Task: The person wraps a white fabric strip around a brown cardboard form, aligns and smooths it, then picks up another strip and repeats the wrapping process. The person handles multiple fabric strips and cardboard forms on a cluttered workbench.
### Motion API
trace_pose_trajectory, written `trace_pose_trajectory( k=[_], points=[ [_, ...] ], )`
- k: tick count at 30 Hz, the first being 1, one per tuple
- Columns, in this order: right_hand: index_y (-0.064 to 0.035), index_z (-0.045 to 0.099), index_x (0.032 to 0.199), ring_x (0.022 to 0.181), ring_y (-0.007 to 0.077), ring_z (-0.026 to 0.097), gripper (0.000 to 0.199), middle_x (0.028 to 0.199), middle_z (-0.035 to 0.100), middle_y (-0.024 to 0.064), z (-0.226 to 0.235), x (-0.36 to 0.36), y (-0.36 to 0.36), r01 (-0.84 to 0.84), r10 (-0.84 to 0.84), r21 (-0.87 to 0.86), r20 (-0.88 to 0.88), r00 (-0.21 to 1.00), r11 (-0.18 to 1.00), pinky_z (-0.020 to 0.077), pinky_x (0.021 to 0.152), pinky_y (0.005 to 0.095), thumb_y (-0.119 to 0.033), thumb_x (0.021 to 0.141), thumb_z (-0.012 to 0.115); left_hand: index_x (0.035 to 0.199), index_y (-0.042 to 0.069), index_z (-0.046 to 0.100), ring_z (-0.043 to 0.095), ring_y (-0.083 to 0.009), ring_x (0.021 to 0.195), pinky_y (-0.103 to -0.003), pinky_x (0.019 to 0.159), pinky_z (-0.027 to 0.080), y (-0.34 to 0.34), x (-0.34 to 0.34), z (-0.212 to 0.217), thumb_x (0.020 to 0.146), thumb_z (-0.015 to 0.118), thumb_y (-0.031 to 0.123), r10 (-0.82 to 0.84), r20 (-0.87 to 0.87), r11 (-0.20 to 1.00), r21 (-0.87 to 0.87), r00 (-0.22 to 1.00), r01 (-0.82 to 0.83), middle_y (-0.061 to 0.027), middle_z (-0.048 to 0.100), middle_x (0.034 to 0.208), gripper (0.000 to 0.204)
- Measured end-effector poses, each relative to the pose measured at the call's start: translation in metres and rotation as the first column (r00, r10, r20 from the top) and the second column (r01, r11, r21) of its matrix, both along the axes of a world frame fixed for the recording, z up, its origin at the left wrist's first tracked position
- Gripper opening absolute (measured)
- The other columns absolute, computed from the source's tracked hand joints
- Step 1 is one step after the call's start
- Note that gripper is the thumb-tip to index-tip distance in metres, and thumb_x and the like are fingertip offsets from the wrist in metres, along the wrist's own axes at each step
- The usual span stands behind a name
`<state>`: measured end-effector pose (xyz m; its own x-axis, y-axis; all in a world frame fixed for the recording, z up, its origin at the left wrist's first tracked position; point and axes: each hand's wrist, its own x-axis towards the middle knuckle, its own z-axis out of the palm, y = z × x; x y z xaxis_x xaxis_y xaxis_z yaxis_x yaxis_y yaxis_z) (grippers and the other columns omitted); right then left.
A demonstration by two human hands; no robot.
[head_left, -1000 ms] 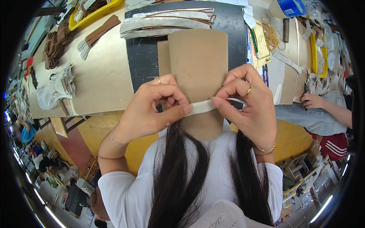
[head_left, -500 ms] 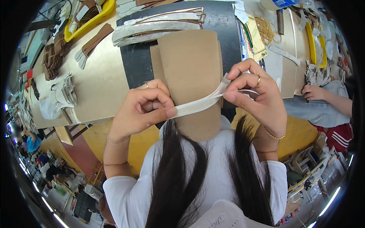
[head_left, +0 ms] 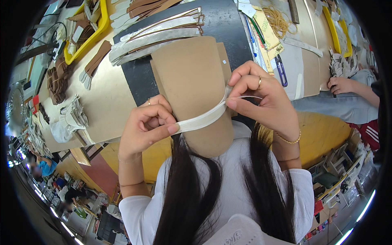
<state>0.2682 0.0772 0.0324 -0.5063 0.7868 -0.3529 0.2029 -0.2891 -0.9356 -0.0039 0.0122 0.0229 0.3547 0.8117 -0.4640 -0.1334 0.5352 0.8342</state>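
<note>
A whitish strip [head_left: 204, 119] is stretched in a curve across an upright, rounded tan board [head_left: 188, 69] in front of my body. My left hand [head_left: 146, 127] pinches the strip's left end between thumb and fingers. At the other end, my right hand [head_left: 261, 98] has thumb and fingers closed on the strip, near where its edges spread apart. A thin white cord [head_left: 250, 96] runs from that pinch back under the right fingers. The strip's tip stands up beside the board.
Grey and brown strips [head_left: 157, 40] lie on a black mat [head_left: 139, 81] beyond the board. Brown strip bundles [head_left: 58, 83] and a yellow tray [head_left: 104, 20] are at left. At right are a utility knife [head_left: 281, 70], rubber bands [head_left: 279, 22] and a co-worker's hand [head_left: 339, 85].
The view has shifted, and the board now leans more to the left. Both hands keep their pinches on the strip. The utility knife has come into sight beside my right hand.
</note>
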Motion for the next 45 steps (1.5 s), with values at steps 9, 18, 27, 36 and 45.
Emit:
trace_pose_trajectory(
  k=[9, 18, 27, 36, 45],
  points=[
    [-0.0018, 0.062, 0.077, 0.084, 0.0095, 0.052, 0.010, 0.097, 0.050, 0.0029, -0.003, -0.003, -0.001, -0.011, 0.009, 0.132, 0.017, 1.000, 0.991, 0.0443, 0.074, 0.0225, -0.005, 0.077, 0.071, 0.078, -0.004, 0.063, 0.050, -0.0093, 0.080, -0.020, 0.070, 0.042, 0.001, 0.002, 0.001, 0.075, 0.069, -0.007, 0.016, -0.013, 1.000, 0.000, 1.000, -0.016, -0.0039, 0.047, 0.090, 0.007],
    [-0.0013, 0.063, 0.081, 0.089, 0.0102, 0.052, 0.008, 0.097, 0.053, 0.0041, -0.033, 0.012, 0.004, -0.046, 0.034, -0.065, -0.170, 0.985, 0.997, 0.0447, 0.078, 0.0233, -0.007, 0.081, 0.069, 0.076, -0.004, 0.064, 0.050, -0.0120, 0.080, -0.022, 0.070, 0.041, 0.000, 0.005, 0.001, 0.072, 0.070, -0.007, 0.049, -0.054, 0.999, -0.014, 0.997, -0.050, -0.0054, 0.051, 0.086, 0.008],
    [0.0003, 0.063, 0.082, 0.088, 0.0085, 0.053, 0.008, 0.098, 0.054, 0.0044, -0.044, 0.014, 0.007, -0.030, -0.008, -0.154, -0.238, 0.971, 0.988, 0.0444, 0.080, 0.0221, -0.006, 0.083, 0.068, 0.075, -0.003, 0.064, 0.052, -0.0136, 0.082, -0.024, 0.072, 0.042, 0.003, 0.006, 0.001, 0.071, 0.071, -0.006, 0.048, -0.063, 0.999, 0.022, 0.997, -0.047, -0.0068, 0.053, 0.087, 0.008],
    [-0.0004, 0.063, 0.082, 0.087, 0.0081, 0.053, 0.008, 0.097, 0.053, 0.0038, -0.048, 0.012, 0.009, -0.065, 0.041, -0.119, -0.192, 0.981, 0.991, 0.0452, 0.078, 0.0215, -0.006, 0.083, 0.069, 0.073, -0.002, 0.063, 0.053, -0.0159, 0.084, -0.026, 0.075, 0.041, 0.001, 0.006, 0.000, 0.070, 0.072, -0.001, 0.053, -0.081, 0.998, 0.025, 0.995, -0.051, -0.0092, 0.056, 0.088, 0.010],
    [0.0017, 0.062, 0.090, 0.072, 0.0086, 0.062, 0.017, 0.081, 0.064, 0.0057, -0.064, 0.012, 0.006, -0.010, -0.127, -0.331, -0.390, 0.912, 0.944, 0.0515, 0.068, 0.0211, -0.014, 0.085, 0.069, 0.074, -0.001, 0.063, 0.054, -0.0180, 0.087, -0.027, 0.080, 0.040, -0.001, 0.006, 0.004, 0.068, 0.073, 0.005, 0.062, -0.148, 0.997, -0.044, 0.987, -0.069, -0.0111, 0.058, 0.092, 0.014]
  ],
)
